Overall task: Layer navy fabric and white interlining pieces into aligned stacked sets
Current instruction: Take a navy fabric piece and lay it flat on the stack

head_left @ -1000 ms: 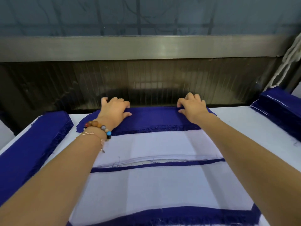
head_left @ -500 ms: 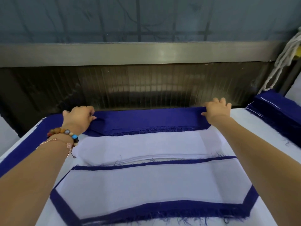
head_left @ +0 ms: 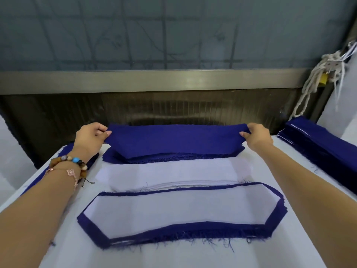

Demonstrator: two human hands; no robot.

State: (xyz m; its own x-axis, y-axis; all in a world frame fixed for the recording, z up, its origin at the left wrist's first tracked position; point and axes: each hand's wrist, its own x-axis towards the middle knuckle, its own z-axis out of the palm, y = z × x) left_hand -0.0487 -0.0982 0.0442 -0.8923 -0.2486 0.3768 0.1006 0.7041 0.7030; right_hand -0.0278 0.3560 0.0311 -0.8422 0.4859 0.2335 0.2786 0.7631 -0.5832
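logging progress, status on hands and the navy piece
Left hand and right hand pinch navy piece ends. Held above navy stack. Nothing in the way.

garment workshop | stacked navy pieces (head_left: pixel 318 144) | interlining pile (head_left: pixel 170 173) | cutting table (head_left: pixel 183 256)

White-covered table (head_left: pixel 173 254) with five fabric piles

A navy stack (head_left: pixel 114 156) lies at the middle of the far edge. Just nearer is a stack of white interlining (head_left: pixel 170 173). Closest to the near edge is a layered set (head_left: pixel 173 207), white on top with a navy border showing all round. A second navy pile (head_left: pixel 66 150) lies along the left edge and a third (head_left: pixel 318 144) at the far right corner.
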